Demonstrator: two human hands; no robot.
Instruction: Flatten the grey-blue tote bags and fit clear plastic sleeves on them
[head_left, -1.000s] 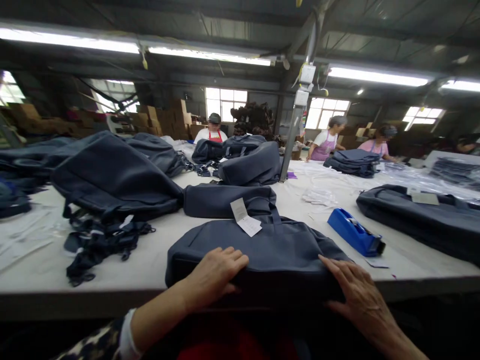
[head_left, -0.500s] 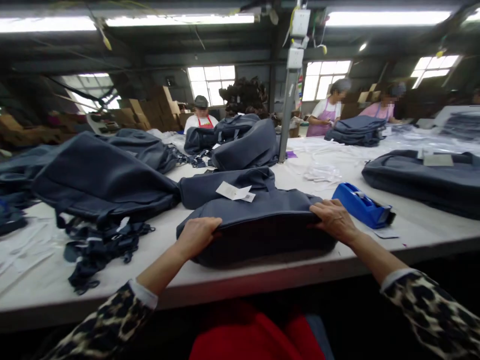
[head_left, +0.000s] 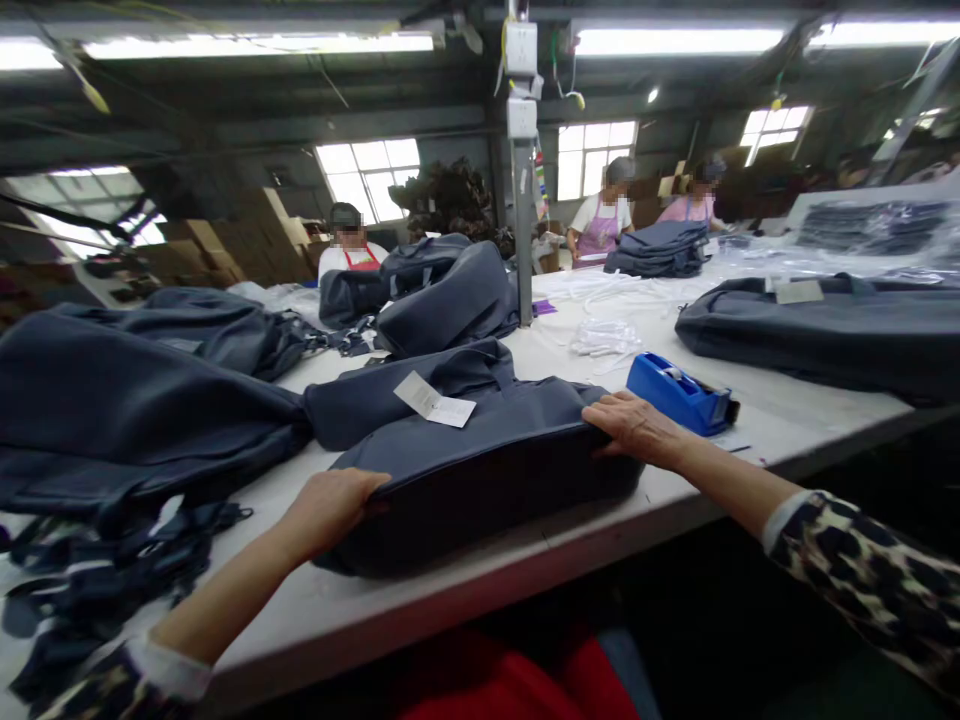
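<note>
A dark navy bag point(head_left: 480, 480) lies along the front edge of the white table, its long side facing me. My left hand point(head_left: 330, 510) pinches the bag's upper seam near its left end, thumb on top and fingers hidden beneath. Near the right end, my right hand point(head_left: 637, 428) grips the same seam in the same way. White paper tags point(head_left: 435, 402) rest on top of the bag. Just beyond the right hand stands a blue tape dispenser point(head_left: 679, 393).
Navy bags point(head_left: 127, 410) and a tangle of straps point(head_left: 120, 570) lie at left. More bags point(head_left: 450, 300) are piled behind, by a metal post point(head_left: 523, 230). Another bag point(head_left: 832, 330) lies at right on the table point(head_left: 780, 400). Several co-workers point(head_left: 600, 220) stand across the table.
The view has turned to the right, so the scene sits further left and tilted. Both hands keep their hold on the bag's seam.
</note>
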